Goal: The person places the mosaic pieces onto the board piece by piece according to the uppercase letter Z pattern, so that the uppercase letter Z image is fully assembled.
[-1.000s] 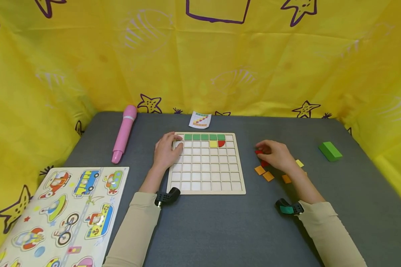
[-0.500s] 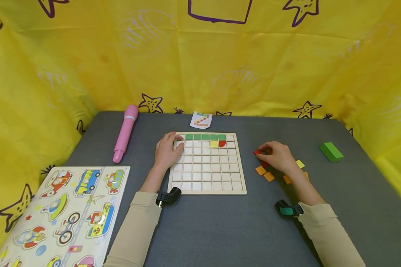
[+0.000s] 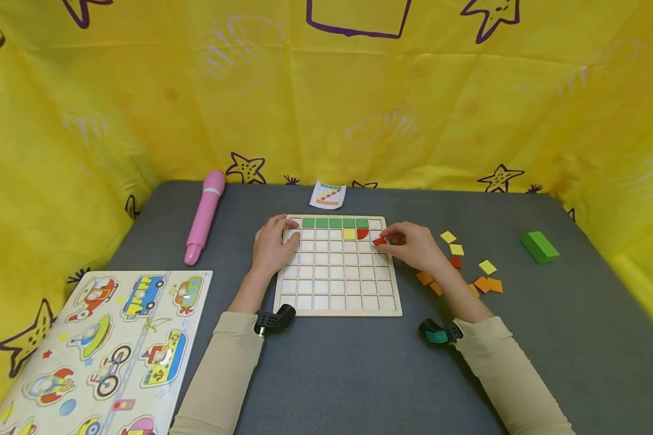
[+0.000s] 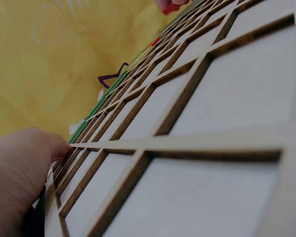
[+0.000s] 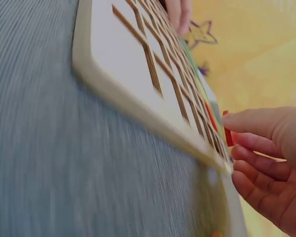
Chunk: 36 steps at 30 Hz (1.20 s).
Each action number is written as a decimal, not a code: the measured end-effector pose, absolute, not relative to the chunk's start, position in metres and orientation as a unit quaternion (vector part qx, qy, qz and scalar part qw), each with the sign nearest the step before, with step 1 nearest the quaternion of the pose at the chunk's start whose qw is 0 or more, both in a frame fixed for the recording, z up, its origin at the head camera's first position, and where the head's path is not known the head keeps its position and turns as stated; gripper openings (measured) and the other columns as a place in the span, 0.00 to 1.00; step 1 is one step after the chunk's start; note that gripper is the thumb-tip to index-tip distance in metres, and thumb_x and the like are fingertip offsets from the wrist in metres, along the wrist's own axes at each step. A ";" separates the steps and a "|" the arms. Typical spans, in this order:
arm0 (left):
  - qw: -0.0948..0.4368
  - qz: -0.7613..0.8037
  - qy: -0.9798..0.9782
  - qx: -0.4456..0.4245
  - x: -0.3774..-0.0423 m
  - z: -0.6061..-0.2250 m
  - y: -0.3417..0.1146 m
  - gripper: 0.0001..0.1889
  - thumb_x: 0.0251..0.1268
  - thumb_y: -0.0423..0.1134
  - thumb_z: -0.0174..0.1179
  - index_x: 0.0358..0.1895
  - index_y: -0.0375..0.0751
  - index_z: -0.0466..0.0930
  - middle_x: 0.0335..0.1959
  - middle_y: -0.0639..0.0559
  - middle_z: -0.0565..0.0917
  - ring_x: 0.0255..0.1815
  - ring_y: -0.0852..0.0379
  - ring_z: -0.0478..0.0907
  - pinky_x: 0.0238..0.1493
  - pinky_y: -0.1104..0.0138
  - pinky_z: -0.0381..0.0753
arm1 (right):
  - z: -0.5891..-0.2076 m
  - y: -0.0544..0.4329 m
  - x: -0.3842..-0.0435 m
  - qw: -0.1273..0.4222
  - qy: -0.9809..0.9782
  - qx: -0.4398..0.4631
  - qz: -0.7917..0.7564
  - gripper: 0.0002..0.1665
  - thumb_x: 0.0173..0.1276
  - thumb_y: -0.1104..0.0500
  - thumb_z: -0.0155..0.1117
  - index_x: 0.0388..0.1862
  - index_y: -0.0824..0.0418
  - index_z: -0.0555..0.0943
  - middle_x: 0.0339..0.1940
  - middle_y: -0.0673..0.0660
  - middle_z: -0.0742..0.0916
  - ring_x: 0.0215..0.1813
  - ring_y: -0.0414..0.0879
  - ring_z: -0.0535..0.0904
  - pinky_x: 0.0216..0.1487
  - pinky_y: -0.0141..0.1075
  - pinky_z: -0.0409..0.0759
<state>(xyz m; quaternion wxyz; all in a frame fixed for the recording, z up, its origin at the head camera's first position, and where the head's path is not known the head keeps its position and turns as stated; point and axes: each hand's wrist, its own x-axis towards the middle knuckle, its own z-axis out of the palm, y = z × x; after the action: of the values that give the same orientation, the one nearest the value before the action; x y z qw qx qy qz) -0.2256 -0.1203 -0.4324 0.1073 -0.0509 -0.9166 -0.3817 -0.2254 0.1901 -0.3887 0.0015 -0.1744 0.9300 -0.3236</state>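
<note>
A pale wooden grid board (image 3: pixel 337 315) lies on the table. Its top row holds several green square tiles (image 3: pixel 334 223), with a yellow tile (image 3: pixel 349 234) and a red quarter-round tile (image 3: pixel 362 233) in the row below. My left hand (image 3: pixel 272 246) rests on the board's left edge; its thumb (image 4: pixel 56 144) touches the frame in the left wrist view. My right hand (image 3: pixel 413 244) pinches a small red tile (image 3: pixel 380 241) between thumb and forefinger, over the board's right edge. The right wrist view shows this red tile (image 5: pixel 228 129) edge-on, its shape partly hidden by the fingers.
Loose yellow tiles (image 3: pixel 456 249), a red tile (image 3: pixel 455 262) and orange tiles (image 3: pixel 494 285) lie right of the board. Farther right is a green block (image 3: pixel 540 248). A pattern card (image 3: pixel 328 196) lies behind the board; a pink microphone (image 3: pixel 204 217) and picture puzzle (image 3: pixel 133 326) are left.
My right hand has moved left from the loose tiles to the board's right edge, carrying the red tile. More loose tiles are uncovered. My left hand stays at the board.
</note>
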 end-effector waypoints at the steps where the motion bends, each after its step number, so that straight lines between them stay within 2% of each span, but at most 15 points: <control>1: 0.107 -0.382 -0.916 -0.051 -0.226 -0.432 -0.120 0.14 0.68 0.41 0.55 0.51 0.39 0.81 0.66 0.40 0.71 0.69 0.43 0.64 0.73 0.51 0.50 | -0.389 0.185 -0.226 0.003 0.928 -0.182 -0.325 0.17 0.59 0.54 0.74 0.43 0.63 0.85 0.35 0.57 0.85 0.37 0.49 0.76 0.38 0.39 0.74; 10: 0.101 -0.381 -0.918 -0.044 -0.226 -0.432 -0.120 0.13 0.69 0.41 0.55 0.51 0.40 0.81 0.67 0.41 0.70 0.70 0.43 0.64 0.73 0.52 0.49 | -0.391 0.151 -0.231 0.011 0.912 -0.274 -0.306 0.14 0.60 0.60 0.73 0.44 0.64 0.86 0.35 0.54 0.85 0.35 0.48 0.75 0.37 0.38 0.74; 16: 0.099 -0.380 -0.919 -0.041 -0.225 -0.431 -0.120 0.14 0.68 0.41 0.55 0.51 0.40 0.81 0.67 0.40 0.70 0.69 0.43 0.64 0.73 0.51 0.49 | -0.392 0.144 -0.234 0.017 0.894 -0.323 -0.311 0.14 0.62 0.65 0.69 0.48 0.64 0.86 0.41 0.57 0.86 0.40 0.49 0.77 0.40 0.40 0.77; 27: 0.098 -0.379 -0.919 -0.039 -0.226 -0.432 -0.120 0.14 0.68 0.41 0.55 0.51 0.40 0.81 0.67 0.41 0.70 0.70 0.43 0.63 0.73 0.52 0.49 | -0.393 0.139 -0.233 -0.004 0.896 -0.318 -0.309 0.14 0.62 0.68 0.66 0.48 0.66 0.84 0.40 0.58 0.86 0.41 0.51 0.80 0.44 0.43 0.80; 36: 0.098 -0.381 -0.919 -0.040 -0.226 -0.431 -0.120 0.14 0.68 0.41 0.55 0.51 0.40 0.81 0.67 0.40 0.70 0.70 0.43 0.63 0.73 0.51 0.49 | -0.396 0.141 -0.229 -0.014 0.900 -0.277 -0.335 0.12 0.63 0.67 0.66 0.46 0.66 0.84 0.39 0.58 0.87 0.41 0.50 0.81 0.45 0.44 0.81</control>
<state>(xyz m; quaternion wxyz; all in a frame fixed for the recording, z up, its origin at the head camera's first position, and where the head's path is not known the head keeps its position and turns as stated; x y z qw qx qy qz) -0.2256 -0.1201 -0.4313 0.0985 -0.0399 -0.9186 -0.3807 -0.2292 0.1409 -0.3961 -0.0143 -0.2771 0.9004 -0.3352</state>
